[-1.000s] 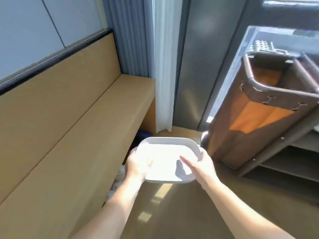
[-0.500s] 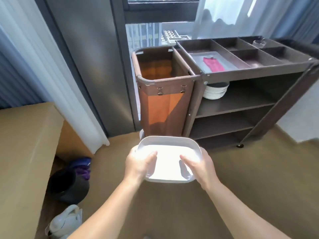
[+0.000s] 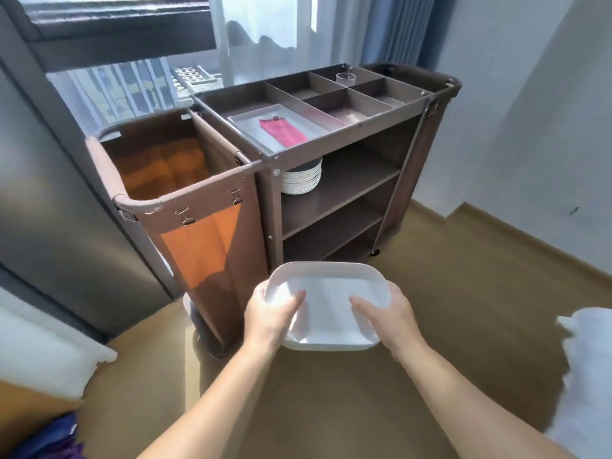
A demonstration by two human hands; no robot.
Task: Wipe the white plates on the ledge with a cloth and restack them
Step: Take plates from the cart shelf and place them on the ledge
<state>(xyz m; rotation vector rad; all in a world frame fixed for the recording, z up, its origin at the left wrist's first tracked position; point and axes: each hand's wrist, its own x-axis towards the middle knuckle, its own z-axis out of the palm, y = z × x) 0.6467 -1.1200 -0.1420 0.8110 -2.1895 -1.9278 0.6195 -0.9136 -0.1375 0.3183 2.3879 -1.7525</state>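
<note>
A white rectangular plate (image 3: 331, 293) with rounded corners is held level in front of me, above the floor. My left hand (image 3: 268, 316) grips its left edge, thumb inside the rim. My right hand (image 3: 387, 314) grips its right edge the same way. A pink cloth (image 3: 283, 130) lies in a shallow grey tray (image 3: 245, 122) on top of a brown cart (image 3: 344, 160). A stack of round white plates (image 3: 303, 180) sits on the cart's upper shelf.
An orange and brown laundry bag (image 3: 185, 200) hangs on the cart's left end. A small clear cup (image 3: 345, 78) stands in a rear compartment. The wooden ledge (image 3: 29, 405) shows at the lower left, white bedding (image 3: 583, 376) at the right edge. Wood floor lies between.
The view has swung right from the ledge to face the cart. Both hands keep the same hold on the plate, which stays in front of me.
</note>
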